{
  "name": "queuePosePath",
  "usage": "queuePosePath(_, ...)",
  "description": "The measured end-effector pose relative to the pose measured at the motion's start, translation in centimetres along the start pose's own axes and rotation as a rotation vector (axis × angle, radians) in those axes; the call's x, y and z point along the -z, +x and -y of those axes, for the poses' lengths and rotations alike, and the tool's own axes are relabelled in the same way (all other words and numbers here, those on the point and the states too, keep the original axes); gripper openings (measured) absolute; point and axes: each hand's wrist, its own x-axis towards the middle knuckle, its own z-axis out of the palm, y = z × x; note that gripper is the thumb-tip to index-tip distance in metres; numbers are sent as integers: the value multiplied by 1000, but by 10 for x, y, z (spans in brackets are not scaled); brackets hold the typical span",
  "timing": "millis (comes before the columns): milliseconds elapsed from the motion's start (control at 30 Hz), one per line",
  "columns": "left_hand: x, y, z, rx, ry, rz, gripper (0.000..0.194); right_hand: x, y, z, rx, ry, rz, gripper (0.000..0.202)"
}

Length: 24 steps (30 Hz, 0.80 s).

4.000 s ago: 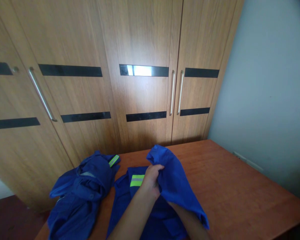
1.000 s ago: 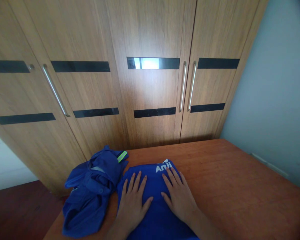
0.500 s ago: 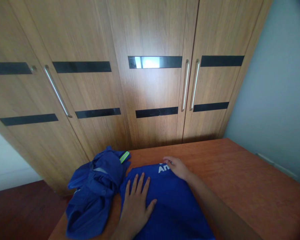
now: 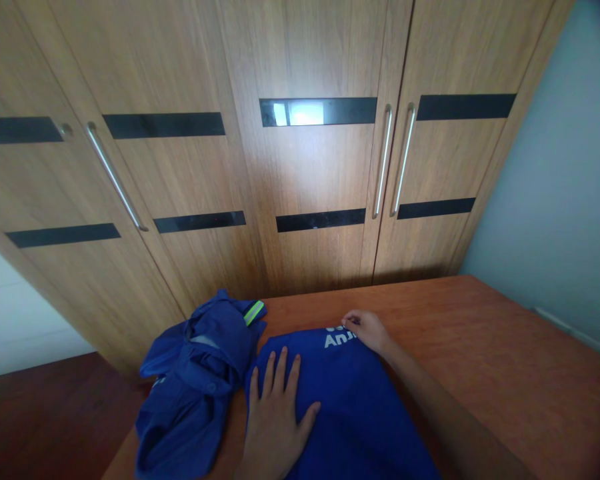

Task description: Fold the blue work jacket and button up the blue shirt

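A blue garment (image 4: 355, 407) with white lettering along its far edge is spread in front of me, folded to a roughly straight-sided shape. My left hand (image 4: 275, 417) presses flat on its left part, fingers spread. At the far right corner, my right hand (image 4: 367, 330) has its fingertips pinched together on the cloth by the lettering, partly covering the letters. Left of the garment lies a crumpled blue work jacket (image 4: 195, 393) with a button and a yellow-green and silver reflective strip.
Both garments lie on a reddish-brown wooden surface (image 4: 480, 347). Behind it stands a wooden wardrobe (image 4: 320, 167) with metal handles and dark strips. A pale wall (image 4: 570, 200) borders the right side. Dark reddish floor (image 4: 55, 413) shows at lower left.
The view has shifted slightly. My right hand has closed its fingers more at the garment's far edge, and more of the white lettering shows. My left hand stays flat on the cloth.
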Motion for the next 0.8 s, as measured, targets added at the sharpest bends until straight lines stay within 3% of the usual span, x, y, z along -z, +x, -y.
queuePosePath(167, 18, 11, -1, -21, 2, -16, 68, 11, -26, 35, 48, -198, -72, 33)
queuePosePath(267, 26, 22, 2, -58, 11, -31, 65, 1, -55, 51, 174, -392, -109, 44)
queuePosePath(400, 13, 26, 16, -103, 22, -22, 67, -24, -83, 42, 241, -593, -113, 56)
queuePosePath(567, -7, 19, 28, -135, 27, -26, 68, -35, -86, 25, 253, -648, -112, 60)
queuePosePath(667, -5, 21, 27, -134, 37, -45, 67, -32, -84, 29, 256, -658, -111, 59)
queuePosePath(800, 11, 18, 20, -157, 65, -61, 60, -29, -98, 45, 241, -689, -134, 61)
